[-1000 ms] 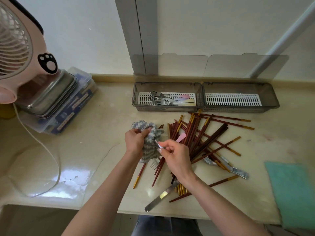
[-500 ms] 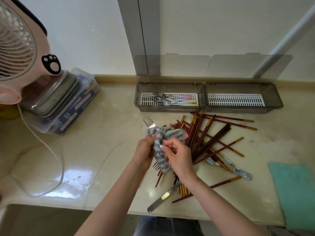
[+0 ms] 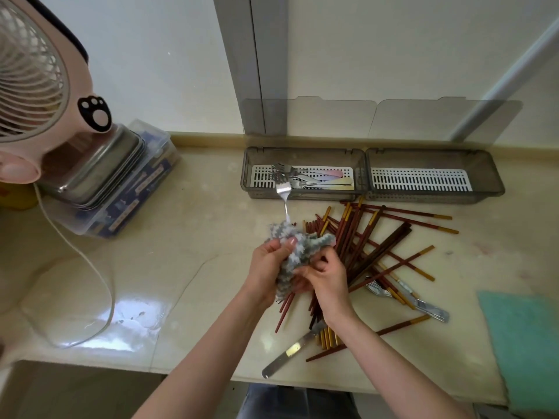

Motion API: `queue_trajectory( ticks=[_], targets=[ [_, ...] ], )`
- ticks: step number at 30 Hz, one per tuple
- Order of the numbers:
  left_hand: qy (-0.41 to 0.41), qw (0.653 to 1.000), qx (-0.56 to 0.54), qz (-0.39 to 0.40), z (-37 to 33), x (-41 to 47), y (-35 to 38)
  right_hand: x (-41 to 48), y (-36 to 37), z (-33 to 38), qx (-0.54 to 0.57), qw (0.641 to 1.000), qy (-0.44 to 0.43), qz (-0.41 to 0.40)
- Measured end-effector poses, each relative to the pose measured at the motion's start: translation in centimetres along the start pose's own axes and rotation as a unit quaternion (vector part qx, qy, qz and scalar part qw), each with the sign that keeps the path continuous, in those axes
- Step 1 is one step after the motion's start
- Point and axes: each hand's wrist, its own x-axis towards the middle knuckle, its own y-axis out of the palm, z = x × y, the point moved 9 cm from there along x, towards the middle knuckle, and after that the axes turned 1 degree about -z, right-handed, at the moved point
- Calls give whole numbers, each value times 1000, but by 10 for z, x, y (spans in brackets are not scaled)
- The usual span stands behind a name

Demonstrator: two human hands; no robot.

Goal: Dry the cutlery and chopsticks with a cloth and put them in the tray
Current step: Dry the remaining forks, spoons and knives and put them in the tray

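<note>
Currently, both hands work at the centre of the frame, above the counter [image 3: 187, 237].

Left hand [image 3: 267, 263]: fingers curled around the grey-and-white cloth [image 3: 298, 249], thumb pressed on its upper fold. Right hand [image 3: 328, 278]: fingers curled into the lower part of the same cloth, grasping it.

A fork [image 3: 284, 193] projects from the top of the cloth, tines toward the top of the frame. Its handle is wrapped inside the cloth; which hand pinches it through the fabric cannot be determined. The tines overlap the front wall of the tray's left compartment in this view; contact cannot be determined.

The tray [image 3: 246, 176] sits at upper centre, against the wall. Its left compartment contains several forks [image 3: 311, 179] on a white slotted insert.

The chopsticks [image 3: 378, 246] lie in a loose crossed pile right of the hands. A knife [image 3: 290, 352] lies at lower centre, and another metal utensil [image 3: 429, 308] at the pile's lower right edge. A green cloth [image 3: 526, 343] lies at lower right. A pink fan [image 3: 33, 86] occupies the upper left.
</note>
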Motion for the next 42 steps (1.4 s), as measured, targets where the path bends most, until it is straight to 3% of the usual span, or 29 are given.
queue_trajectory(
  ticks=[5,11,14,18,23,25,27,29,31,35,37,39,40,42],
  targets=[
    [3,994,108,33,0,0,10,7,-20,5,-47,995,0,-86],
    [43,982,178,-54,-29,12,-2,24,-22,47,-54,994,-67,-74],
    [54,964,259,-33,-28,14,9,38,-9,66,-146,985,-87,-36],
    [54,963,265,-10,-27,12,20,50,3,82,-222,967,-116,-51],
    [29,972,231,22,-32,9,15,75,-1,116,-81,988,-104,-79],
    [16,981,192,17,-30,7,4,91,2,146,-222,951,-193,-94],
    [13,989,147,8,-30,5,-6,106,17,155,-440,857,-256,-82],
    [18,992,123,3,-33,4,-13,123,22,146,-576,770,-262,-75],
    [18,996,91,3,-36,2,-18,136,22,137,-643,722,-245,-71],
    [26,998,57,-25,-40,-5,-43,145,23,124,-680,703,-210,-24],
    [36,997,43,-54,-43,-7,-61,123,35,126,-643,713,-281,13],
    [34,996,27,-81,-42,-10,-77,90,46,114,-604,713,-341,108],
    [31,995,21,-92,-42,-10,-83,77,48,97,-619,693,-330,169],
    [28,994,12,-103,-41,-11,-91,61,38,53,-694,617,-262,262]
  ],
)
